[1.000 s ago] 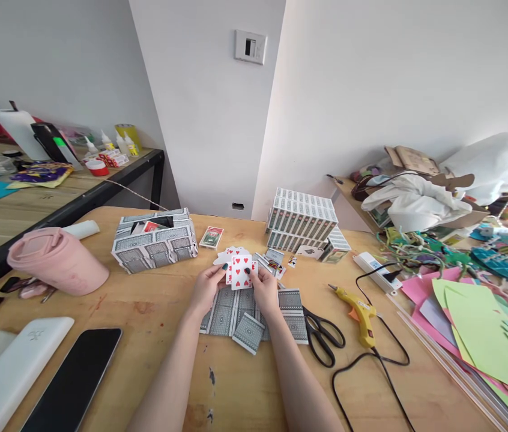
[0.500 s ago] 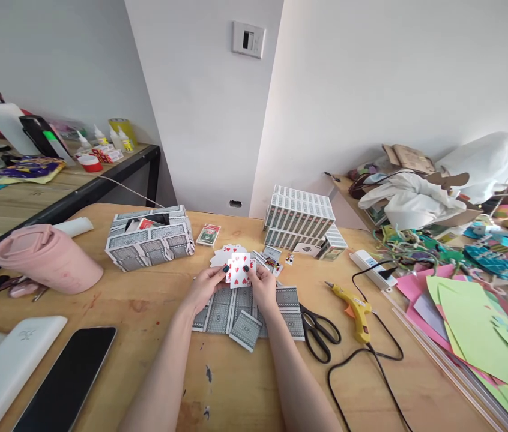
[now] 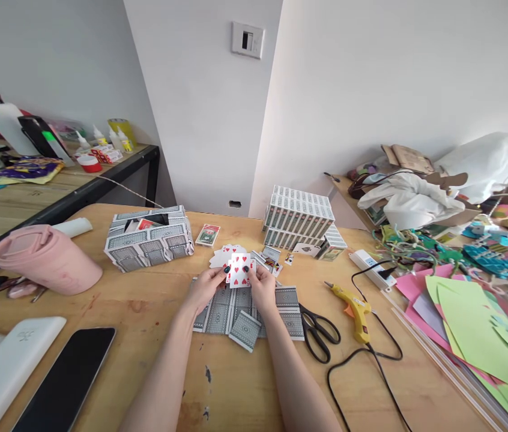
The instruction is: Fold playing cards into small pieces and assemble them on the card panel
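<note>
Between my two hands are heart playing cards (image 3: 240,277), faces up and overlapping, raised over the table. My left hand (image 3: 205,289) pinches their left edge, thumb on top. At the right edge my right hand (image 3: 263,289) pinches them the same way. Below lies a panel of joined grey-backed cards (image 3: 218,313), partly hidden by my hands and forearms. One loose grey-backed card (image 3: 245,330) rests askew at its front edge. Just behind my hands, more face-up cards (image 3: 221,258) are spread out.
A box covered in cards (image 3: 148,240) stands left, a card pack (image 3: 208,234) beside it. Stacked card packs (image 3: 299,216) rise at the back. Black scissors (image 3: 319,332) and a corded yellow glue gun (image 3: 352,309) lie right; a phone (image 3: 67,378) and pink roll (image 3: 47,261) left.
The cards between my hands have shifted slightly against each other and now line up more closely. Both hands stay in nearly the same place.
</note>
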Available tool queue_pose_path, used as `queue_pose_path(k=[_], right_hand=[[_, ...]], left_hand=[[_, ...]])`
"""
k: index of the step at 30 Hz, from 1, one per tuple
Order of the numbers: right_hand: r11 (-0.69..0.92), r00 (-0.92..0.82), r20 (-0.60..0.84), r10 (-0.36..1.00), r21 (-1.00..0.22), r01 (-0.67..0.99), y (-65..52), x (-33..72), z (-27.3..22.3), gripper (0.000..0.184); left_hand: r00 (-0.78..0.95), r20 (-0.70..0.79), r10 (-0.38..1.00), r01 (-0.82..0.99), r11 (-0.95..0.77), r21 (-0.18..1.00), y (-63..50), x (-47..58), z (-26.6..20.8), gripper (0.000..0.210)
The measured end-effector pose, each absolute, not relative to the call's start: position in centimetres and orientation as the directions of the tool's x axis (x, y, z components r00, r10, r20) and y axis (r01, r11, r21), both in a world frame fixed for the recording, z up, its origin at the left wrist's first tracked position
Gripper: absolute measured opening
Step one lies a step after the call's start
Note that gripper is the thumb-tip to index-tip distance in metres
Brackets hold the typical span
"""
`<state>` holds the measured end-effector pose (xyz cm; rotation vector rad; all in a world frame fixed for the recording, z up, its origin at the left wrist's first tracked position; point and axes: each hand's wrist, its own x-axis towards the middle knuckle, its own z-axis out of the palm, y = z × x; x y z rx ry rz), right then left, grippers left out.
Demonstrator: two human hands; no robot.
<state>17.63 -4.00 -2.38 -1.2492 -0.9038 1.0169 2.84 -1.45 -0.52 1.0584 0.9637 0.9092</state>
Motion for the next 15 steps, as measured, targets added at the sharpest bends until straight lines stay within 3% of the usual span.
queue_pose_path(k=[4,10,15], right_hand=[[0.043,0.343,0.017,0.939,-0.997,-0.069,-4.2,17.6,-2.5,0.034],[0.051,0.334,0.051,0.941,-0.999,0.01,-4.6,17.4,-2.0,0.033],[0.039,0.36,0.057,0.931,-0.998,0.058,-4.8,17.3,-1.5,0.034]], left_hand=[[0.266,-0.199,0.943,-0.116,0.237,0.965,-1.2,2.8,-1.1,0.036],[0.392,-0.187,0.901,-0.211,0.286,0.935,-1.6,2.8,-0.2,0.036],[0.398,-0.205,0.894,-0.202,0.304,0.931,-1.6,3.0,0.1,0.04]])
